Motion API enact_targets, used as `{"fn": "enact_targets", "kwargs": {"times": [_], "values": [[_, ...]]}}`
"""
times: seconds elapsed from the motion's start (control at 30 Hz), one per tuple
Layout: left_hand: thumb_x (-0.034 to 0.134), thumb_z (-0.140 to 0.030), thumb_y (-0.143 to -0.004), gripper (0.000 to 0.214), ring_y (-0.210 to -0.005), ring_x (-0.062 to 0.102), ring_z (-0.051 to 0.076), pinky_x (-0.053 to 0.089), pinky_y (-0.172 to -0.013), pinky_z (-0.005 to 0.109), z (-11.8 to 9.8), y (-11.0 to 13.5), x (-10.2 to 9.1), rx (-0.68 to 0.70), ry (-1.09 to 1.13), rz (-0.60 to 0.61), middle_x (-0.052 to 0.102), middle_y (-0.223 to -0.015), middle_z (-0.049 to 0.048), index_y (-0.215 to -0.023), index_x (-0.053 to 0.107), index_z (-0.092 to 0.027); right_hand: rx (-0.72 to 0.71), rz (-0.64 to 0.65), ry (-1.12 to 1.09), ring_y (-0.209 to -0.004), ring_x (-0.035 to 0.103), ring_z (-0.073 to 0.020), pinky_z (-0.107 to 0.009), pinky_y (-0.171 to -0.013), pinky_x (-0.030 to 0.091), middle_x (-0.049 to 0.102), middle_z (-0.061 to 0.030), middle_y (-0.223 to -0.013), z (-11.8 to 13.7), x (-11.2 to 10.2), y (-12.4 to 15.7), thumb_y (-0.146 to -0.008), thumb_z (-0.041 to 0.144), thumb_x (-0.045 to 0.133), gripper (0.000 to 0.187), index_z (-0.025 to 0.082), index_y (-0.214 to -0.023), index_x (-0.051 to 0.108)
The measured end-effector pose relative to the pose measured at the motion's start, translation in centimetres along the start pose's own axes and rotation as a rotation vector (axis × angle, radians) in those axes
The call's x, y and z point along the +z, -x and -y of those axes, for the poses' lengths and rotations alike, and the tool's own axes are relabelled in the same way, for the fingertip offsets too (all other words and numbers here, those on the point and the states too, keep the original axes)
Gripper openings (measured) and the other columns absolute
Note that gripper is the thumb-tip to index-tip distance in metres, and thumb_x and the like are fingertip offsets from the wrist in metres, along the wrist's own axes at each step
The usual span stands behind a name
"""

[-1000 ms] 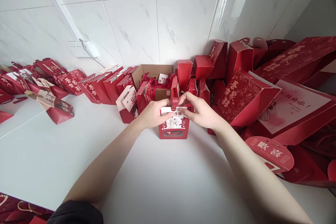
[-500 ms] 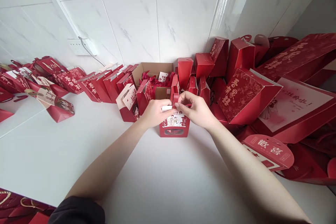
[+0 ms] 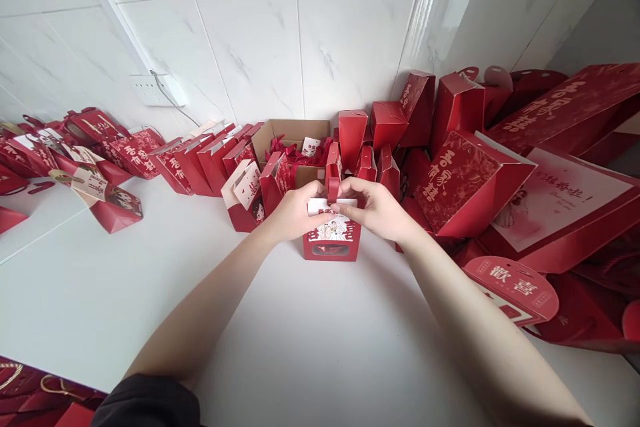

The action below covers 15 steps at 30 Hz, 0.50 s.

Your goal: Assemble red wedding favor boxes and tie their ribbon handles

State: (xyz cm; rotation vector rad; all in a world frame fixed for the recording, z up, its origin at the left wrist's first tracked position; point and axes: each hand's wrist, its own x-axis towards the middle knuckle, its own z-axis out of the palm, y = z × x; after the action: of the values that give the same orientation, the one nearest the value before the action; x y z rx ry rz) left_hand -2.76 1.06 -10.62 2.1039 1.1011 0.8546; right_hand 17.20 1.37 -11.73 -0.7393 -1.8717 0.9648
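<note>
A small red gift box with a white picture panel and a dark window stands upright on the white table. My left hand pinches the box's top flaps from the left. My right hand pinches them from the right, fingers curled. Both hands meet over the box's red handle tab, which pokes up between the thumbs.
An open brown carton with red filling sits behind the box. Rows of red gift boxes and bags lean along the tiled wall; a big pile of larger red boxes fills the right side. A wall socket is at the left.
My fingers have shifted on the top flaps, pressing them closer around the handle tab. The box has stayed in place.
</note>
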Motion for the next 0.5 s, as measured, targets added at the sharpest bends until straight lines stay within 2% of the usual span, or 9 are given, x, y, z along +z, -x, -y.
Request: {"fn": "enact_targets", "kwargs": {"times": [0.2,0.5], "values": [[0.072,-0.029,-0.075,0.026,-0.08,0.063,0.015,0.045,-0.066,0.024,-0.07,0.04,-0.08,-0.027,-0.068,0.003,0.067,-0.093,-0.0014,-0.094,0.056,-0.019,0.005,-0.053,0.166,-0.07,0.053,-0.0136,-0.027,-0.067,0.042,0.06,0.0017,-0.077,-0.33,0.43,-0.05,-0.081,0.019,0.063,0.004,0.019,-0.082,0.06],[0.07,-0.034,-0.079,0.03,-0.096,0.065,0.02,0.049,-0.08,0.029,0.0,0.05,0.41,0.005,-0.063,-0.013,0.069,-0.106,0.0031,-0.103,0.06,-0.019,-0.049,-0.025,0.232,-0.079,0.064,-0.0179,-0.03,-0.073,0.048,0.07,-0.0013,-0.09,0.35,0.09,0.21,-0.083,0.016,0.059,0.013,0.02,-0.092,0.067]]}}
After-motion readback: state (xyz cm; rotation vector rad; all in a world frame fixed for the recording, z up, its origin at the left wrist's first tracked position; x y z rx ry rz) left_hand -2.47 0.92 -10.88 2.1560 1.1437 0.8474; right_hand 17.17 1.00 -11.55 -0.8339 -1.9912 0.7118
